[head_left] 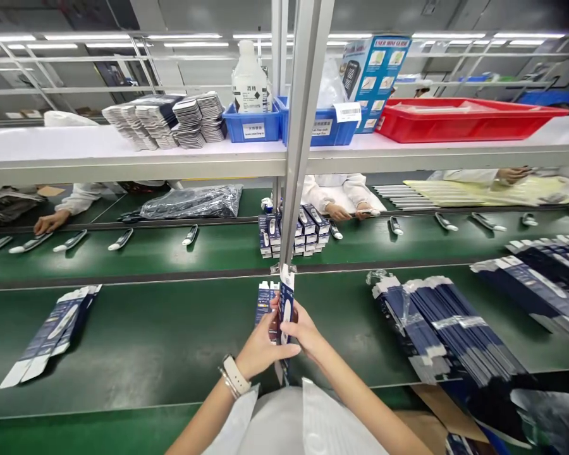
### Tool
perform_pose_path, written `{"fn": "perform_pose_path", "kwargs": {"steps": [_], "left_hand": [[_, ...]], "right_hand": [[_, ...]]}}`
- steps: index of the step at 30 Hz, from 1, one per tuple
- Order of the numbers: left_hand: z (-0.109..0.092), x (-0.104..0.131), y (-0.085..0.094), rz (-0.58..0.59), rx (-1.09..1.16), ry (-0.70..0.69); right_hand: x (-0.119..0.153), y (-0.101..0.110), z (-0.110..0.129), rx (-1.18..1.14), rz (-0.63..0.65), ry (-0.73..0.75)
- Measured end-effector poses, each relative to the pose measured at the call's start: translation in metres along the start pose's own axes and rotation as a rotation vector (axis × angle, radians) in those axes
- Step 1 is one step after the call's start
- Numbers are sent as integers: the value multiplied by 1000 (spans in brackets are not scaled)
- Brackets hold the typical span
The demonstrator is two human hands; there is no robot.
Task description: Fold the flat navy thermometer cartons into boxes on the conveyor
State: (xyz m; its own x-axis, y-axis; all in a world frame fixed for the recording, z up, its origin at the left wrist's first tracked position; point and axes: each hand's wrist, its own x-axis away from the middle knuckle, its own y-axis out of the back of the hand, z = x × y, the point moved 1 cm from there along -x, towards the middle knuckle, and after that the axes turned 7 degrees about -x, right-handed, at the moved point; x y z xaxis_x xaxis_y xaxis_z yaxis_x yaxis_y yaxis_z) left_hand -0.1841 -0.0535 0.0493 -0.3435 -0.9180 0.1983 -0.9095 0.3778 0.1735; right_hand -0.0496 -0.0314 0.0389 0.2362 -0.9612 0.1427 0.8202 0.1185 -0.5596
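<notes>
Both my hands meet around a slim blue-and-white carton [287,292], held upright in front of me with its white flaps open at the top. My left hand [258,347] grips its left side near the lower part. From the right, my right hand [306,332] closes on it, thumb across the printed front. Just behind my left fingers stand more blue cartons [263,302], partly hidden. To the left, a few flattened cartons [57,328] lie on the green table. Bundles of flat cartons [459,322] rest at the right, some wrapped in clear plastic.
A metal post [299,139] rises straight ahead, beside stacked filled cartons [313,230]. White handheld devices [121,240] lie along the green belt [227,249]. Co-workers' hands [339,212] work beyond it. The shelf above carries blue bins [253,126] and a red tray [464,123].
</notes>
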Motion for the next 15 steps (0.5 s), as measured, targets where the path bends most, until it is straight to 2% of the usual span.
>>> {"fn": "perform_pose_path", "kwargs": {"steps": [4, 6, 9, 12, 15], "left_hand": [[-9, -8, 4, -41, 7, 23], [-11, -11, 4, -58, -5, 24], [-8, -15, 2, -69, -57, -56], [-1, -15, -3, -132, -229, -171], [3, -13, -10, -262, -462, -346]], "right_hand": [[2, -6, 7, 127, -278, 36], [1, -5, 9, 182, -350, 80], [-1, -1, 11, 286, -441, 174], [-1, 1, 14, 352, -489, 258], [4, -7, 19, 290, -433, 386]]}}
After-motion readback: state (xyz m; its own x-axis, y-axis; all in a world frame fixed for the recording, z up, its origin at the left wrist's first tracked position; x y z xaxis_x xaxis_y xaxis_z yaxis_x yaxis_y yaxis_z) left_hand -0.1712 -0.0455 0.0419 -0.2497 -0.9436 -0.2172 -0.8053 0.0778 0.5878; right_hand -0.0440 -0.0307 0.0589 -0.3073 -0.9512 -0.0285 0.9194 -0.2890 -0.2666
